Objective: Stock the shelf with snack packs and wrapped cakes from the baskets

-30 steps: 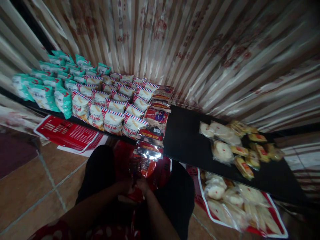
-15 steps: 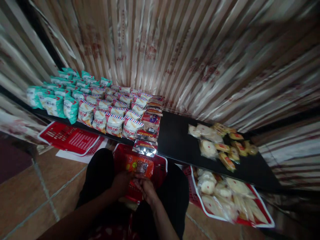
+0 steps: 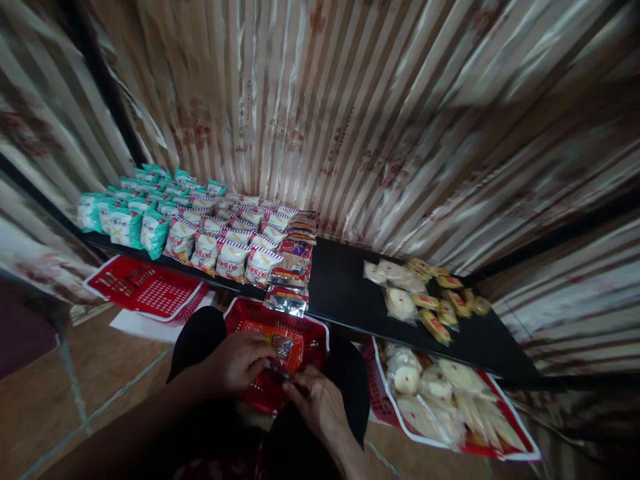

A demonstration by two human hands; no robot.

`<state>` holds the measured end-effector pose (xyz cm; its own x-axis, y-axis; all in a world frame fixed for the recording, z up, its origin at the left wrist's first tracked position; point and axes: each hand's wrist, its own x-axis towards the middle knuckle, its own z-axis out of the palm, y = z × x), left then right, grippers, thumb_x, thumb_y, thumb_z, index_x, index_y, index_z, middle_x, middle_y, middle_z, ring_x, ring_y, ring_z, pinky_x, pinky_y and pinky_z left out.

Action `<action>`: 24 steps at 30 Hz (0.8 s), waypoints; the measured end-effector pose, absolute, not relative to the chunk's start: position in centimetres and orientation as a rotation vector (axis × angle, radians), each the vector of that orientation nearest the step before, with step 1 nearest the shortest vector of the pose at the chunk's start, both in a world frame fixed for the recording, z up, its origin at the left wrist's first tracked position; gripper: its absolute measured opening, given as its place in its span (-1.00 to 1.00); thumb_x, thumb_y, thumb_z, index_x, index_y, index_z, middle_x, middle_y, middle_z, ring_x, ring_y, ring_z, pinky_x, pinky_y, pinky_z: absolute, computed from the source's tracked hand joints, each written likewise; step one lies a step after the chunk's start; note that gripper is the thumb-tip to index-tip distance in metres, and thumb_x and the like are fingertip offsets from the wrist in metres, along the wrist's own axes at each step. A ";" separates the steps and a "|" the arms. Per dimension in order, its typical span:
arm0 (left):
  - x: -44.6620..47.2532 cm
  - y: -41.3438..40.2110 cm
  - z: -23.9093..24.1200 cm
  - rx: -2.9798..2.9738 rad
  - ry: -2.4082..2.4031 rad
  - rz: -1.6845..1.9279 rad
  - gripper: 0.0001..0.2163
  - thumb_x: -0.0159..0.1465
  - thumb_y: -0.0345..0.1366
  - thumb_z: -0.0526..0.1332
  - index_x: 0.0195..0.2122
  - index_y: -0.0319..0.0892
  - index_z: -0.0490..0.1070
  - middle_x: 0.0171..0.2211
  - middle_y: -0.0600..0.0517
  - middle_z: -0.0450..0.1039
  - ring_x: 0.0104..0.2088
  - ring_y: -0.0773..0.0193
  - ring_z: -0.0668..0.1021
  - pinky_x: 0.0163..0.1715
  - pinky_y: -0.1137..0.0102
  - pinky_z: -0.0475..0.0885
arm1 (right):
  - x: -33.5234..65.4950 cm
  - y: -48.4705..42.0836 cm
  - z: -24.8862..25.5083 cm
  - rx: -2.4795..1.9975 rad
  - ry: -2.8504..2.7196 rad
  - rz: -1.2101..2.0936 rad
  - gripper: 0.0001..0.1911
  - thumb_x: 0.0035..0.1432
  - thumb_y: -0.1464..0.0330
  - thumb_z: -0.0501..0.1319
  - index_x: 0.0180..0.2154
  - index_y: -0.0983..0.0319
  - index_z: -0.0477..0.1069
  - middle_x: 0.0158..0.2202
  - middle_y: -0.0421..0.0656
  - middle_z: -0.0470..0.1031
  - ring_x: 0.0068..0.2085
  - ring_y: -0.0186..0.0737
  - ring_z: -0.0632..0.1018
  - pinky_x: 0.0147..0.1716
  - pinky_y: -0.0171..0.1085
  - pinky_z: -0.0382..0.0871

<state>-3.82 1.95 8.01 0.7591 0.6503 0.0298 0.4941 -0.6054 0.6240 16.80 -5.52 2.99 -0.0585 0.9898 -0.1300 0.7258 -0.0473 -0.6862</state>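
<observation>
My left hand (image 3: 239,361) and my right hand (image 3: 319,407) meet over a red plastic basket (image 3: 314,337) resting on my lap. Both have their fingers curled around a small dark packet (image 3: 281,373) held between them, above an orange snack packet (image 3: 287,345) lying in the basket. Just beyond the basket, a column of dark red and silver packets (image 3: 291,277) runs along a black shelf (image 3: 345,293).
Rows of white packets with red-and-blue stripes (image 3: 227,248) and teal packets (image 3: 131,212) fill the shelf's left part. Wrapped buns and yellow snacks (image 3: 420,293) lie on its right part. Red baskets sit on the tiled floor at left (image 3: 143,288) and, full of wrapped pastries, at right (image 3: 445,400). Striped curtain behind.
The view has tipped upward and pulled back. My hands have dropped lower into the basket; the orange packet, held up earlier, now lies in the basket while my fingers pinch a smaller dark packet.
</observation>
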 end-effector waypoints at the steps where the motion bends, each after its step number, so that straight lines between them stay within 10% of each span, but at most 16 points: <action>1: -3.8 2.2 8.7 2.356 0.847 0.387 -0.76 0.21 -0.45 0.00 -0.26 -0.10 0.43 -0.35 0.06 0.47 -0.29 0.31 0.49 -0.26 0.47 0.32 | 16.9 -5.4 3.5 -1.786 -1.837 0.845 -0.84 0.04 0.23 0.19 -0.44 0.04 0.55 -0.45 -0.19 0.46 -0.40 -0.23 0.46 -0.38 -0.31 0.29; 5: -3.3 3.5 11.2 2.390 0.847 0.500 -0.77 0.25 -0.41 0.00 -0.21 -0.12 0.43 -0.31 0.06 0.48 -0.26 0.33 0.49 -0.20 0.46 0.34 | 16.9 -4.9 4.9 -1.552 -1.683 0.955 -0.76 0.09 0.18 0.16 -0.43 0.15 0.52 -0.21 -0.12 0.47 -0.16 -0.14 0.45 -0.14 -0.24 0.30; 15: -1.8 5.0 13.2 2.192 1.210 1.214 -0.70 0.27 -0.35 0.00 0.02 -0.15 0.27 0.03 -0.05 0.33 0.07 0.20 0.35 0.11 0.21 0.25 | 16.3 -3.7 5.1 -1.320 -0.825 1.305 -0.64 0.02 0.09 0.23 -0.28 0.23 0.46 -0.42 -0.20 0.51 -0.38 -0.25 0.47 -0.37 -0.32 0.35; 24: 0.2 1.2 7.0 1.386 0.980 0.735 -0.50 0.21 -0.28 0.09 0.18 -0.16 0.04 0.05 -0.15 0.27 -0.15 0.23 0.50 -0.18 0.32 0.46 | 17.3 -1.7 6.6 -1.219 -0.489 1.258 -0.39 -0.13 0.19 0.36 0.00 0.15 0.31 -0.26 -0.16 0.55 -0.34 -0.21 0.54 -0.40 -0.29 0.39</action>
